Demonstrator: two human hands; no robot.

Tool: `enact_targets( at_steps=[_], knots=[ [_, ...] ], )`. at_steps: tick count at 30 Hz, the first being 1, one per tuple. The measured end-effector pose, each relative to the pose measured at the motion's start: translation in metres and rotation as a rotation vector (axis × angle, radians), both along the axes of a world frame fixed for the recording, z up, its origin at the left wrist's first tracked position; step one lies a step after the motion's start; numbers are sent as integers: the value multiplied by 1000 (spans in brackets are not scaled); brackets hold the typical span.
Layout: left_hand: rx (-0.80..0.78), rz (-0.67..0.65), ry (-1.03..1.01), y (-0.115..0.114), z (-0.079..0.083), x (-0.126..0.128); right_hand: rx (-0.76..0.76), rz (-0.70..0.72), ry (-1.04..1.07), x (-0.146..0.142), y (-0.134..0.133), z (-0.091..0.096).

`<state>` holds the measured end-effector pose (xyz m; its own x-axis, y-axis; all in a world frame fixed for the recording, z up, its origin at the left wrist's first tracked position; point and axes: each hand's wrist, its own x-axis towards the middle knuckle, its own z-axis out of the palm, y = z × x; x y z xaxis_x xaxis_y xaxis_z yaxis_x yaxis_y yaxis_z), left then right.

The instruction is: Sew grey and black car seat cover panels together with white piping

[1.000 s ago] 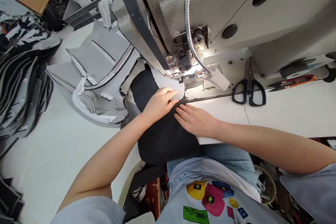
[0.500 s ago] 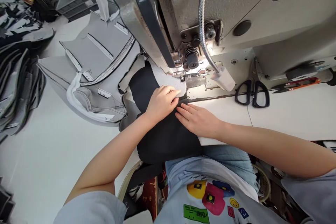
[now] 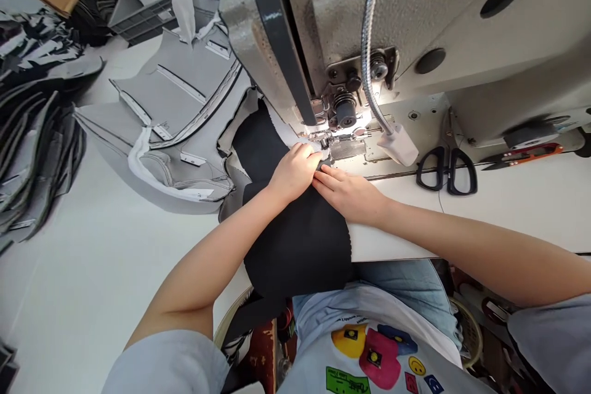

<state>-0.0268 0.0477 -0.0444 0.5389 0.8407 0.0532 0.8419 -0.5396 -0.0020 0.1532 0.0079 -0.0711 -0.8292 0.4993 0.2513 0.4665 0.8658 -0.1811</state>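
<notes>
A black fabric panel (image 3: 300,246) with a notched edge hangs over the table's front edge, its upper end at the sewing machine's presser foot (image 3: 325,137). My left hand (image 3: 298,171) is closed on the fabric just in front of the foot, thumb and fingers pinching the folded edge. Beside it, my right hand (image 3: 351,194) lies on the black fabric with its fingers stretched out and touching the left hand's fingertips. A little light grey mesh shows between the left hand and the foot. Attached grey panels (image 3: 180,111) with white strips spread to the left.
Black-handled scissors (image 3: 447,163) and orange thread snips (image 3: 526,156) lie right of the needle. The machine head (image 3: 415,18) and a flexible lamp (image 3: 398,146) overhang the work. Stacked dark pieces (image 3: 37,154) stand at far left, a grey crate (image 3: 148,18) behind.
Both hands have moved slightly up toward the presser foot with the fabric. The right fingers have come against the left hand, and less grey mesh shows. The view has shifted a little.
</notes>
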Motion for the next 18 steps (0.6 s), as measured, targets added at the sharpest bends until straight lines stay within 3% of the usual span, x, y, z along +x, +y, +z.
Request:
enact_targets(
  at_steps=[5,8,10,13,14,16,18],
  knots=[
    [27,-29,-89,-2,-6,-7,-78,16,118,1,13,-1],
    [193,-45,-291,-23,0,0,-110,-147,123,1,21,3],
    [246,-128,-418,-42,5,11,-130,-241,69,1,25,8],
    [181,-409,-363,-60,7,19,-193,-229,-9,1,36,18],
    [168,-437,-355,-60,5,18,-208,-256,-35,2,40,21],
    [71,-411,-432,-54,0,12,-224,-311,-75,5,50,26],
    [-113,-305,-541,-41,-4,2,-240,-320,-82,7,56,30]
  ],
)
